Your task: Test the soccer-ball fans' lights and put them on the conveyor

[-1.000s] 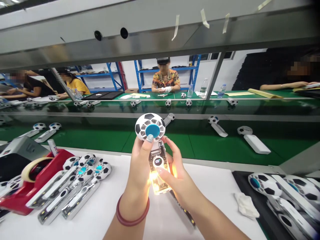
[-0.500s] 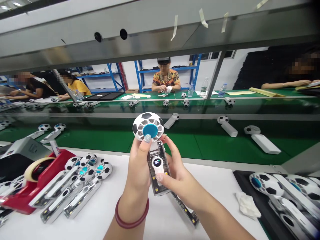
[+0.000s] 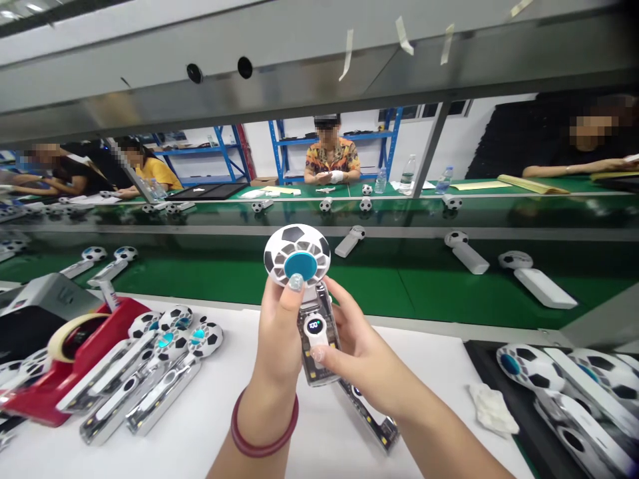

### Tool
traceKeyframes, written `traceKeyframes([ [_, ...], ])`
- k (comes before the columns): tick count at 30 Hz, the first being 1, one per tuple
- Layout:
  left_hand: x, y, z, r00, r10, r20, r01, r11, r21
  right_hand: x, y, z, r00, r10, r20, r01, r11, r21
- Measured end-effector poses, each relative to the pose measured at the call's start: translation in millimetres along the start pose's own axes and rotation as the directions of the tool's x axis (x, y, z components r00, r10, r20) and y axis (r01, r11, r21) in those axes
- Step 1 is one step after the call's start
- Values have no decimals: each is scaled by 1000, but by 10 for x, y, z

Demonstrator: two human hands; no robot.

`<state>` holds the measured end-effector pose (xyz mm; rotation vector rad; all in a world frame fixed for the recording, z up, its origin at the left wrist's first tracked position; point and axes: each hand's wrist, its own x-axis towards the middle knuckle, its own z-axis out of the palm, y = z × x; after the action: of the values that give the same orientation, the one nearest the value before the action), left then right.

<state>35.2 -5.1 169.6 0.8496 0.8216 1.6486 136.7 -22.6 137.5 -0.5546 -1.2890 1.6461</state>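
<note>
A handheld device with a soccer-ball head [image 3: 298, 256] and a clear body with a small lit display is held up at the centre. My left hand [image 3: 283, 319] grips it below the head, thumb on the blue disc's lower edge. Around the body is my right hand [image 3: 349, 339], its thumb pressed on the white strip under the display. A second clear-bodied device [image 3: 372, 419] lies on the white work surface [image 3: 210, 426], partly hidden by my right hand and forearm.
Several similar devices [image 3: 164, 389] lie at left beside a red tape dispenser [image 3: 94, 359]. A black tray [image 3: 479, 362] with more devices and a crumpled white cloth [image 3: 493, 408] are at right. Beyond runs a green conveyor [image 3: 239, 266] with devices; people sit behind it.
Devices on the near conveyor have shifted right, those on the far strip slightly left. The held device is tilted a little differently. Both hands keep their hold.
</note>
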Motion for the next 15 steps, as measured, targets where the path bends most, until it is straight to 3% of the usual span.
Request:
traceKeyframes([
  [10,16,-44,-103,998,65,-7,-65,998,24,-25,40,57,998,18,-53,-20,1000,-23],
  [15,-42,30,-85,999,8,-39,-9,1000,-22,-31,200,59,990,26,-137,-42,992,-118],
])
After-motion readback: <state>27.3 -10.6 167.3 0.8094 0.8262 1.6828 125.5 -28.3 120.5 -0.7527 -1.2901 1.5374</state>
